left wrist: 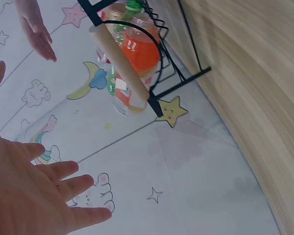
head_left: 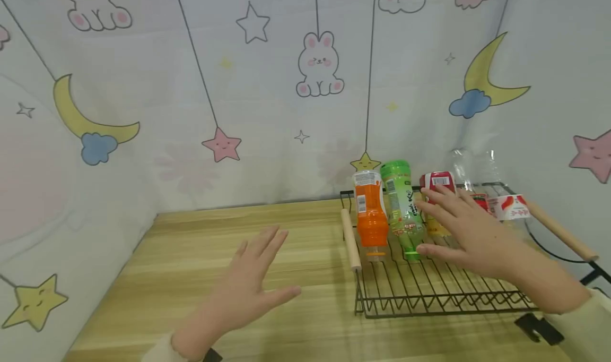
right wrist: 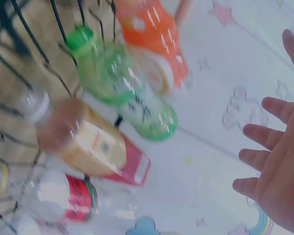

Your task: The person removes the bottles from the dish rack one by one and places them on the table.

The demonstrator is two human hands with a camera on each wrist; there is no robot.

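My left hand hovers over the wooden table, fingers spread, holding nothing. My right hand is held out over a black wire rack, its fingers straight and apart. Several bottles lean in the rack with bases up and caps toward the front: an orange bottle, a green bottle, a brownish bottle with a red base, and clear ones, including a clear bottle with a red and white label. In the head view the right hand partly hides the red-based and clear bottles.
Wooden handles run along both sides of the rack. The wooden table extends left of it. A white cloth printed with stars, moons and rabbits hangs behind. A small black clip-like piece is near the rack's front right.
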